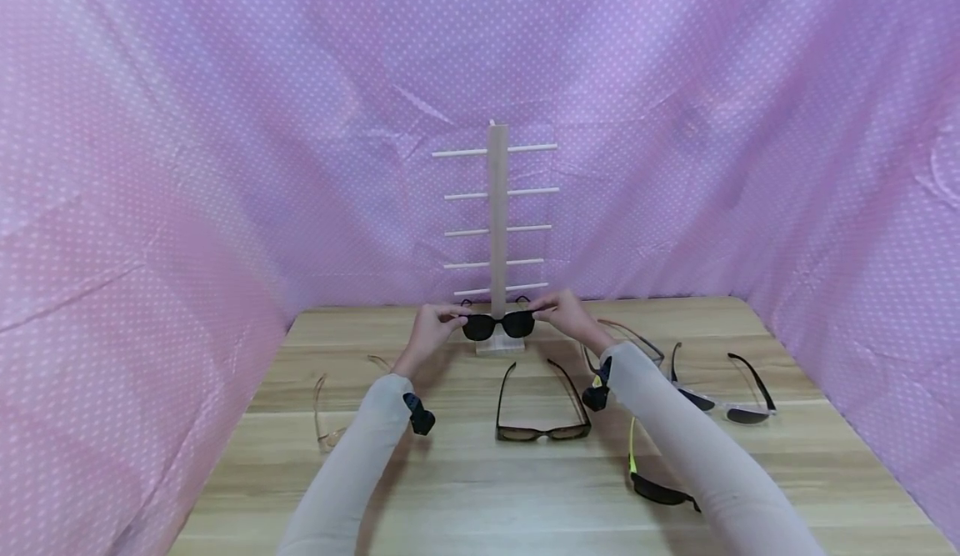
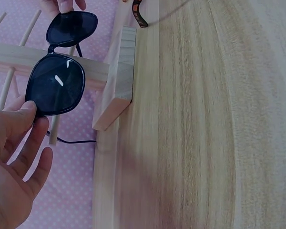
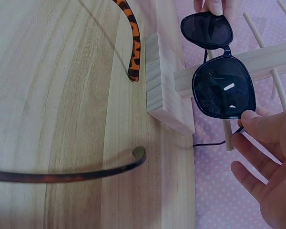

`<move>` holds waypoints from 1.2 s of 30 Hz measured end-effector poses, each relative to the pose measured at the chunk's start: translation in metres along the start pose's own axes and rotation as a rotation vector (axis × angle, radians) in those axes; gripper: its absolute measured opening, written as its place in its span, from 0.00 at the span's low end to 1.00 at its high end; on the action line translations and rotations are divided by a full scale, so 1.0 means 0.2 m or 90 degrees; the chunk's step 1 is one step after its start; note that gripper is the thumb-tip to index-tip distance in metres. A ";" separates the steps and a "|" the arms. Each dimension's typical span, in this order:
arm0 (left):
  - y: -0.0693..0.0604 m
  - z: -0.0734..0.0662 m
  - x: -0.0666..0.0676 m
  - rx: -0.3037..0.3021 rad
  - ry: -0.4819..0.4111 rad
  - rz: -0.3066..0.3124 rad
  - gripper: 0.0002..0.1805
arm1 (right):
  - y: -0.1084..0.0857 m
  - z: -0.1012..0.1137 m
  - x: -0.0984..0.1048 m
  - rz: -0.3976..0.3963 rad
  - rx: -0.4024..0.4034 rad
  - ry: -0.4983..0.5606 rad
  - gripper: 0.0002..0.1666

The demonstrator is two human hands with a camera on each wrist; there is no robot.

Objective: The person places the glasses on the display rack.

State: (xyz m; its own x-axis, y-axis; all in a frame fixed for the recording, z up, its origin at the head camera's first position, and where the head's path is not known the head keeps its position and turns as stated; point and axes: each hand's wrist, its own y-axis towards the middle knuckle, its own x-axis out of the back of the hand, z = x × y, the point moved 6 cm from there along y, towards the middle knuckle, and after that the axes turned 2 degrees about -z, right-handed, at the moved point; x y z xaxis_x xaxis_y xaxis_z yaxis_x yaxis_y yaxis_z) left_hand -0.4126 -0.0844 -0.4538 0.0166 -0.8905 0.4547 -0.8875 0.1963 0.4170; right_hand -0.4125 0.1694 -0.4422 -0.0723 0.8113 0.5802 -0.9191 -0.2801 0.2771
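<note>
Sunglasses (image 1: 478, 328): black, in front of the wooden rack (image 1: 498, 214), near its lowest rod (image 1: 528, 288); contact with it unclear.
Left hand (image 1: 433, 329): your thumb and fingers pinch one outer edge.
Right hand (image 1: 567, 316): you pinch the opposite edge likewise.
Rack: step in hand, judged: seating the sunglasses on that rod.
Lowest rod: next move probably calls for you to keep both sides level, settle, then release.

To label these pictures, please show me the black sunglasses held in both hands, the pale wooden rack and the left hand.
Black sunglasses (image 2: 58, 74): left wrist view, nearer lens.
Pale wooden rack (image 1: 498, 214): head view, upright post.
Left hand (image 1: 426, 333): head view, back of hand.
</note>
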 end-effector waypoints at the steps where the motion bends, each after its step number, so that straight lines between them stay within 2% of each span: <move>1: 0.00 0.00 0.00 0.000 0.002 -0.001 0.07 | 0.00 -0.01 0.00 -0.001 -0.003 -0.002 0.07; 16: 0.01 0.04 -0.02 0.026 -0.003 0.001 0.06 | 0.01 -0.02 0.00 -0.004 -0.012 -0.036 0.08; 25: 0.02 0.04 -0.04 0.032 -0.005 0.008 0.07 | 0.00 -0.02 0.01 -0.001 -0.018 -0.034 0.09; 31: 0.01 0.04 -0.04 0.052 -0.016 0.011 0.09 | 0.00 -0.02 0.01 0.003 -0.019 -0.027 0.10; 36: 0.00 0.03 -0.04 0.032 -0.032 0.005 0.09 | 0.00 -0.01 0.02 0.001 -0.015 -0.027 0.11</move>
State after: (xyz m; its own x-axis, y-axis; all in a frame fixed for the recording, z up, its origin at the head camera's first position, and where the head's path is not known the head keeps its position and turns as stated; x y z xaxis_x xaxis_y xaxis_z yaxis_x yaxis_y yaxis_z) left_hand -0.4160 -0.0790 -0.4623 -0.0126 -0.9089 0.4168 -0.9096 0.1836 0.3727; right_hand -0.4133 0.1743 -0.4424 -0.0579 0.7878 0.6132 -0.9279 -0.2691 0.2582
